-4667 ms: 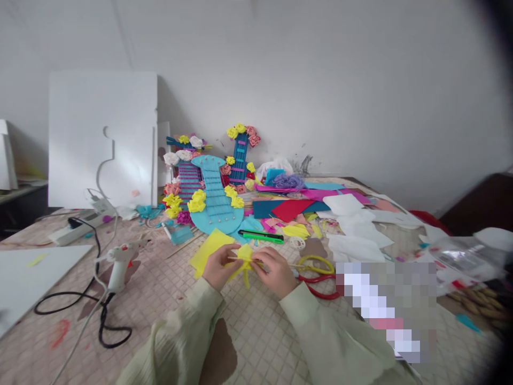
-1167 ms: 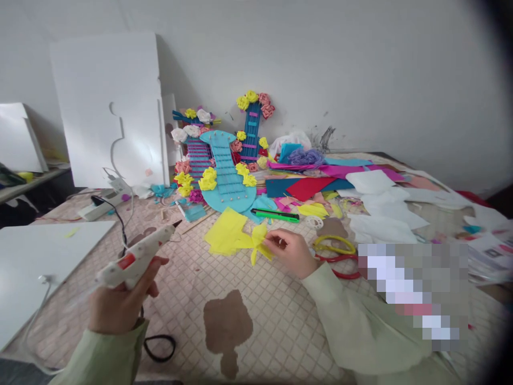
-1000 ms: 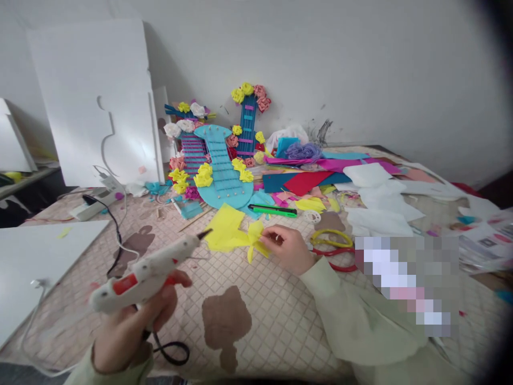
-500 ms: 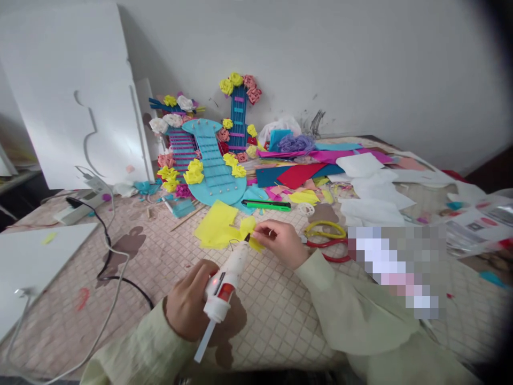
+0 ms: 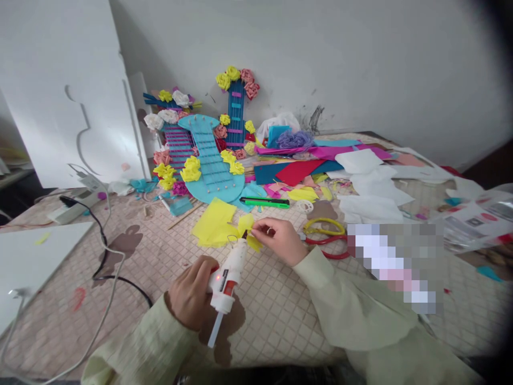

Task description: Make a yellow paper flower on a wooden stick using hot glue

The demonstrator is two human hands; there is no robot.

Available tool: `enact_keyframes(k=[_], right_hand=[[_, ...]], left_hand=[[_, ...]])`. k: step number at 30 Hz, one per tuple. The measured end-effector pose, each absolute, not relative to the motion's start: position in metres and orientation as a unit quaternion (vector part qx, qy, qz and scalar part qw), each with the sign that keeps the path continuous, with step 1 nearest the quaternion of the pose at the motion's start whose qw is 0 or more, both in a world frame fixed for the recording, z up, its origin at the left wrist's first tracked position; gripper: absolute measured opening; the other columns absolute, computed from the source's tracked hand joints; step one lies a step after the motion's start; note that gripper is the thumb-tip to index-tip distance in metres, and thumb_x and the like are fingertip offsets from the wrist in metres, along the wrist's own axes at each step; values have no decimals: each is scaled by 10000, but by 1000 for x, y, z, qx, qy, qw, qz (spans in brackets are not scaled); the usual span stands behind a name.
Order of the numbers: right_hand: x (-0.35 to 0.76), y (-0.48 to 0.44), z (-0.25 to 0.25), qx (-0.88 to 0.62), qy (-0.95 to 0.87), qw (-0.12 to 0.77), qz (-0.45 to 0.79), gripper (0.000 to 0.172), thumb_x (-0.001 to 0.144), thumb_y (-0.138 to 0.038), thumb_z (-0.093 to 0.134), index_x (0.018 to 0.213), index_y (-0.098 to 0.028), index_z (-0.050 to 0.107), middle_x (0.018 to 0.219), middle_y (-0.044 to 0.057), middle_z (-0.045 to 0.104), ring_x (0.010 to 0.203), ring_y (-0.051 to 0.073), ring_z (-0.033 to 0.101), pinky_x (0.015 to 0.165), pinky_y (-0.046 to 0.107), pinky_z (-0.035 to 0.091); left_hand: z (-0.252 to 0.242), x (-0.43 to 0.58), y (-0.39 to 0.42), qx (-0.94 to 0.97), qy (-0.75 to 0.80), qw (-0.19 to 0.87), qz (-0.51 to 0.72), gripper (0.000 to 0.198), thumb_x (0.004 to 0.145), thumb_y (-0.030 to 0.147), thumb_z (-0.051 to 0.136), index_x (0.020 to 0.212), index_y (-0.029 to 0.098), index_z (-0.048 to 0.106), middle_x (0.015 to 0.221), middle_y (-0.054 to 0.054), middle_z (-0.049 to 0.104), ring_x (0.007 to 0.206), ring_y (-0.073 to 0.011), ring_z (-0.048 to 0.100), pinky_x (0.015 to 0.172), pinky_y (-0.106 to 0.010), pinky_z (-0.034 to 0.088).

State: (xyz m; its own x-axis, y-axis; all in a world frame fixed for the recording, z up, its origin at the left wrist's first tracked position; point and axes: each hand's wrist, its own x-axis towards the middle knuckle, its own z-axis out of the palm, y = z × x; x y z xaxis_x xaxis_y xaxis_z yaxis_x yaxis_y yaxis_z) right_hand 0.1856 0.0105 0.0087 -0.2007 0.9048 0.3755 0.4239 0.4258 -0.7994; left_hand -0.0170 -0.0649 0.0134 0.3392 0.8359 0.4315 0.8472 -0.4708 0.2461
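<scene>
A white hot glue gun, its glue stick poking out of the back, is wrapped in my left hand. Its dark nozzle meets a small yellow paper flower at the centre of the table. The thumb and fingers of my right hand pinch the flower's right edge; the fingertips partly cover it. Just left of the flower lie flat yellow paper sheets. Behind them leans a light-blue guitar-shaped craft trimmed with yellow paper flowers.
Red and yellow scissors lie right of my right hand. A green utility knife is behind the flower. Cables run along the left, near a power strip. Coloured paper heaps against the wall.
The glue gun has turned a little more upright, its nozzle staying at the flower. My right hand keeps its pinch. The whole view has shifted slightly.
</scene>
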Motion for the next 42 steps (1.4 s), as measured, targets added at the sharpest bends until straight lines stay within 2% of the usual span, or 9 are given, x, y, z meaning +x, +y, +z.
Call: enact_keyframes(k=[7, 14, 42], right_hand=[[186, 10, 10, -464, -720, 426, 291, 92, 712, -209, 542, 705, -154, 615, 687, 19, 645, 571, 97, 544, 511, 195, 415], [186, 10, 10, -467, -716, 424, 300, 93, 711, -214, 540, 709, -159, 614, 691, 16, 644, 578, 97, 546, 516, 195, 415], [187, 11, 10, -471, -720, 414, 298, 97, 714, -210, 536, 706, -156, 616, 693, 15, 643, 575, 92, 536, 521, 195, 409]], left_hand=[[9, -18, -64, -821, -507, 1, -260, 137, 768, 301, 400, 793, 174, 445, 729, -43, 539, 624, -155, 509, 558, -272, 399], [8, -19, -65, -818, -511, -7, -263, 170, 775, 335, 395, 784, 174, 447, 714, -39, 526, 608, -153, 492, 545, -272, 376], [5, -22, -66, -796, -544, -15, -266, 125, 750, 283, 431, 787, 167, 456, 733, -40, 519, 642, -156, 488, 572, -279, 383]])
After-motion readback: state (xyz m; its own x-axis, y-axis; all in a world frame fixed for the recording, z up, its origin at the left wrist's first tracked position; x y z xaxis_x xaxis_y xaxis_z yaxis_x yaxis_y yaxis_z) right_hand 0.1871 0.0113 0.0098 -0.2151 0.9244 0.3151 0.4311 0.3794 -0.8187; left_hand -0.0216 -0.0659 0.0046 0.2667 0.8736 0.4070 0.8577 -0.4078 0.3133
